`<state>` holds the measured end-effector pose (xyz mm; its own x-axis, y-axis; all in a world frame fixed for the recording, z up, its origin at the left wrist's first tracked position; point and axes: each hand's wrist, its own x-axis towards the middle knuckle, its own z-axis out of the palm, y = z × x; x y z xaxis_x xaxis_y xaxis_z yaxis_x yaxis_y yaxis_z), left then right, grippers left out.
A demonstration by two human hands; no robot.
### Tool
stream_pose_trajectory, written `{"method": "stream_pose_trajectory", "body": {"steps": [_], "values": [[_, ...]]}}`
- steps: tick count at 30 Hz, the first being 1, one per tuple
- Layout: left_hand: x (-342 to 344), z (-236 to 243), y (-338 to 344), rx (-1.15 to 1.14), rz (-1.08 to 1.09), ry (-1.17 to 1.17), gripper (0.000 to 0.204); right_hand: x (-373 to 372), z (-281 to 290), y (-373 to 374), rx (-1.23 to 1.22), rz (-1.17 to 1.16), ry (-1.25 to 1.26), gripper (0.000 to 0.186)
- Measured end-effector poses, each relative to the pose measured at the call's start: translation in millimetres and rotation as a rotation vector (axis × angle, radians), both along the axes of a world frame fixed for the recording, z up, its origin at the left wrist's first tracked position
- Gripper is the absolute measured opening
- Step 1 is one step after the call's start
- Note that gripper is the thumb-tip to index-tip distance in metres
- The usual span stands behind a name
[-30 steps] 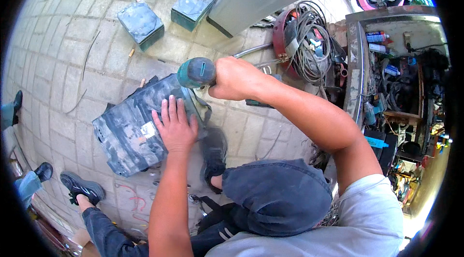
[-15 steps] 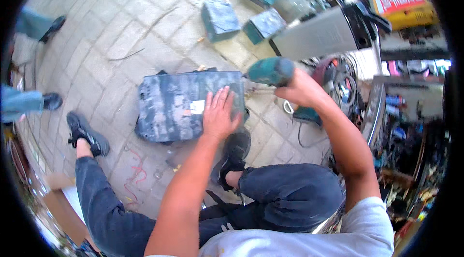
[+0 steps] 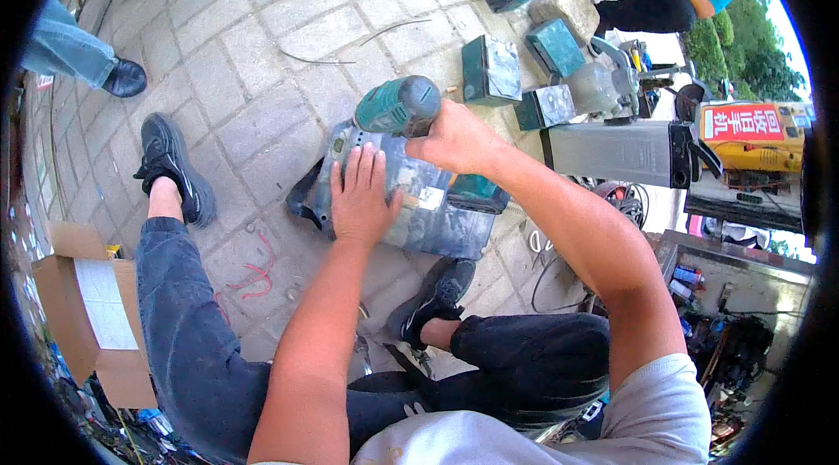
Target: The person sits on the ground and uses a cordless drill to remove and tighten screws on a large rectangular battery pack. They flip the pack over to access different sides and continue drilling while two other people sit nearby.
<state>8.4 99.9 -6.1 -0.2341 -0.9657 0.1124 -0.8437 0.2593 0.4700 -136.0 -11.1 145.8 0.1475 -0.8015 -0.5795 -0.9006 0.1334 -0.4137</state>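
Note:
A scuffed, dusty dark grey case (image 3: 446, 229) lies flat on the paving between my feet, with a small pale label on top. My left hand (image 3: 363, 198) rests palm down on its left part, fingers stretched and slightly spread. My right hand (image 3: 459, 142) grips a green and black power drill (image 3: 398, 105) by the handle. The drill's head is over the far left part of the case and points left. Its green base shows below my right wrist, above the case. The bit's tip is too small to make out.
Several teal and grey block-shaped batteries (image 3: 491, 70) stand at the far right near a stone block (image 3: 564, 10). A long grey metal box (image 3: 616, 153) lies to the right. An open cardboard box (image 3: 92, 316) is at the left; red wire (image 3: 258, 277) lies near my foot. Other people are nearby.
The drill has moved left, from beyond the case's right end to its far left part. My left hand has shifted to the case's left part. The view has turned, and the case appears tilted.

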Motion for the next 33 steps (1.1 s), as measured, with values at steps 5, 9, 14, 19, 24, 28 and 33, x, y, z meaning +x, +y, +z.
{"method": "stream_pose_trajectory", "body": {"steps": [5,9,14,19,24,28,33], "values": [[6.8,-0.1,0.1,0.027,0.001,0.068,0.071,16.4,-12.2,-3.5,0.025,-0.011,0.051,0.034],[9.5,1.9,-0.7,0.048,-0.001,0.096,0.073,21.0,-14.3,-0.6,-0.067,-0.05,-0.036,0.04],[10.2,6.7,-2.4,0.028,-0.006,0.094,0.074,33.8,3.6,-19.6,0.162,-0.126,0.075,0.023],[11.3,5.9,-1.4,0.044,-0.006,0.104,0.073,47.6,16.0,-26.7,0.156,-0.118,0.031,0.031],[10.2,5.4,-1.5,0.033,-0.004,0.09,0.073,49.3,20.6,-30.0,0.175,-0.095,0.063,0.03],[9.1,6.4,-0.6,0.018,-0.004,0.094,0.072,43.2,10.8,-29.5,0.174,-0.117,0.028,0.029],[11.1,6.1,-0.3,0.004,0.003,0.115,0.072,46.4,12.8,-28.2,0.169,-0.111,0.033,0.028]]}}
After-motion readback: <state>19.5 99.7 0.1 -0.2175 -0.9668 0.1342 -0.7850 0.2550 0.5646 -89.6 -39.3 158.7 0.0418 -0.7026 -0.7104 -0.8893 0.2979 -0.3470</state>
